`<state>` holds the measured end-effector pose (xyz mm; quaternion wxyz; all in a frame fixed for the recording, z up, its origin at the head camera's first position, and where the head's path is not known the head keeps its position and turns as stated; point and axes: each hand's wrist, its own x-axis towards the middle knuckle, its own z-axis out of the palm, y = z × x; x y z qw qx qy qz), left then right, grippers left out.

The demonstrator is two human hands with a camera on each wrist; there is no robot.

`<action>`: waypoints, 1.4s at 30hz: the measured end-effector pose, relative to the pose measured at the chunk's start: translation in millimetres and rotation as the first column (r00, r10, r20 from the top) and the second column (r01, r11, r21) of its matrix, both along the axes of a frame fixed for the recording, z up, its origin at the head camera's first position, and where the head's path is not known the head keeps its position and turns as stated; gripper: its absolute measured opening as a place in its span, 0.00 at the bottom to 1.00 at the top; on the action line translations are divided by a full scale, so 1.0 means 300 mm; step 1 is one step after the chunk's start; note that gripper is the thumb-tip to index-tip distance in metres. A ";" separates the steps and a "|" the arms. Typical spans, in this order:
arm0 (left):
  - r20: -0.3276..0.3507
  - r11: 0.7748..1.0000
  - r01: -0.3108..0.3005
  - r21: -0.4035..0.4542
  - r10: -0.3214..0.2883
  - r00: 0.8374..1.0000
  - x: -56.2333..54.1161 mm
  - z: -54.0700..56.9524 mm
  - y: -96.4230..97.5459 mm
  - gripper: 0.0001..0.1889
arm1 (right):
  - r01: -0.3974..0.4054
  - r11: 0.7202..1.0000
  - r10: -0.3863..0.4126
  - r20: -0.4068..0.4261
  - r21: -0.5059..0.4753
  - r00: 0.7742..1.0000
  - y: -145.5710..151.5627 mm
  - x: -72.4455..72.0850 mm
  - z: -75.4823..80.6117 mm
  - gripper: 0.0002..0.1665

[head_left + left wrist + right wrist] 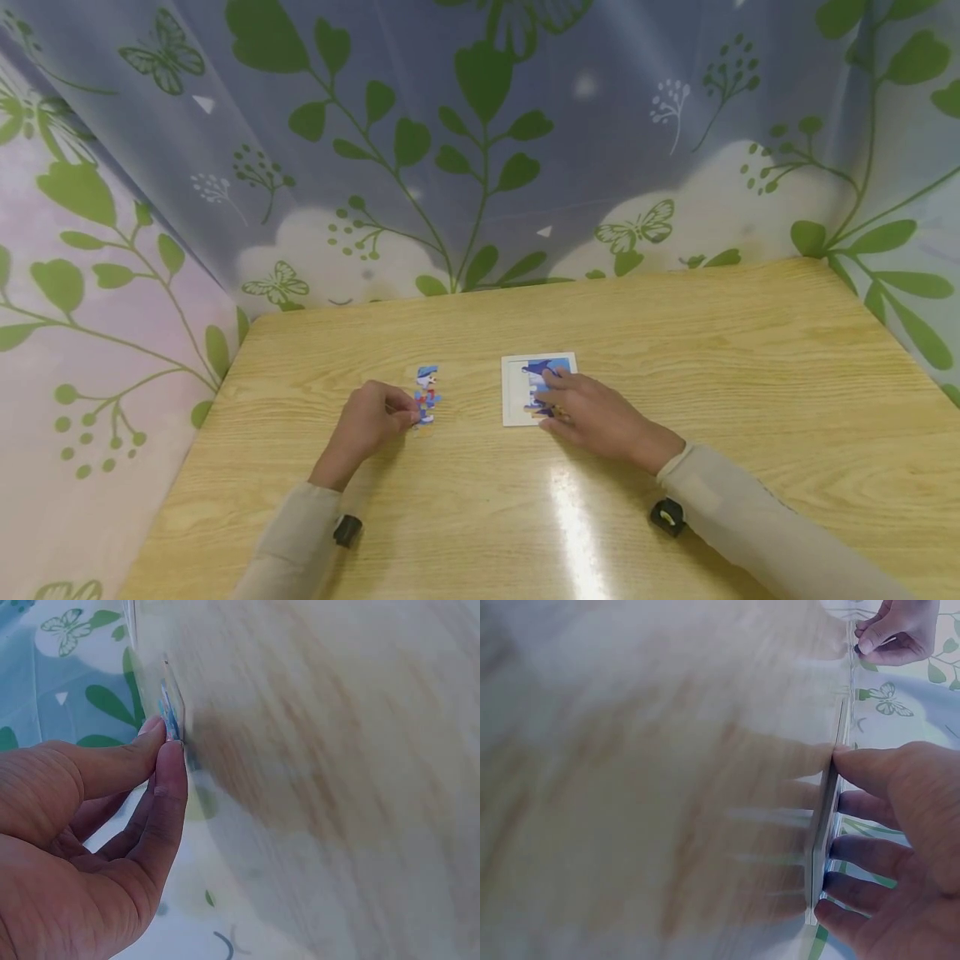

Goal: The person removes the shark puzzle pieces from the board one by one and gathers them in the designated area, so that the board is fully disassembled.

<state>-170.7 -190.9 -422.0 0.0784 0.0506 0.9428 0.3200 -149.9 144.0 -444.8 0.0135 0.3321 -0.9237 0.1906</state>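
Now my left hand (371,421) pinches the puzzle strip (426,397) on the desk (750,350), while my right hand (592,412), fingers spread, presses the puzzle tray (516,392); a loose pinch could break the strip apart.

wooden table (750,350) (glossy glare) | leaf-and-butterfly curtains (480,125) behind, both sides

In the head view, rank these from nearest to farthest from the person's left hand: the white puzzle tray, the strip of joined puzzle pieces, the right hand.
1. Strip of joined puzzle pieces: pinched at the left hand.
2. White puzzle tray: centre table.
3. Right hand: resting on the tray's right part, barely farther.
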 end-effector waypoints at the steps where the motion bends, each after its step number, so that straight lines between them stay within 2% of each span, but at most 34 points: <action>1: -0.004 1.000 0.004 0.003 -0.004 1.000 -0.001 0.001 0.002 0.02 | -0.002 1.000 0.002 0.004 0.001 1.000 -0.001 0.000 0.001 0.24; 10: -0.047 0.995 0.083 0.064 -0.080 0.996 -0.024 0.029 0.064 0.03 | -0.012 1.000 0.012 0.039 0.016 0.999 -0.003 0.000 0.015 0.25; 17: -0.086 0.987 0.156 0.048 -0.152 0.985 -0.057 0.049 0.148 0.02 | -0.004 1.000 0.003 0.056 0.009 0.998 -0.006 0.002 0.023 0.23; 23: -0.108 0.982 0.186 0.017 -0.183 0.977 -0.085 0.040 0.218 0.02 | 0.011 1.000 -0.010 0.048 -0.011 0.999 0.000 0.005 0.029 0.23; 29: -0.103 0.979 0.201 0.023 -0.197 0.975 -0.109 0.028 0.273 0.04 | 0.058 0.998 -0.057 0.056 -0.007 0.997 0.017 0.007 0.032 0.26; 34: -0.104 0.976 0.213 0.031 -0.209 0.972 -0.130 0.009 0.321 0.05 | 0.065 0.998 -0.065 0.057 0.005 0.996 0.025 0.004 0.029 0.26; 42: -0.105 0.978 0.203 0.037 -0.198 0.975 -0.153 -0.018 0.401 0.06 | 0.064 0.998 -0.064 0.067 0.007 0.996 0.025 0.002 0.024 0.25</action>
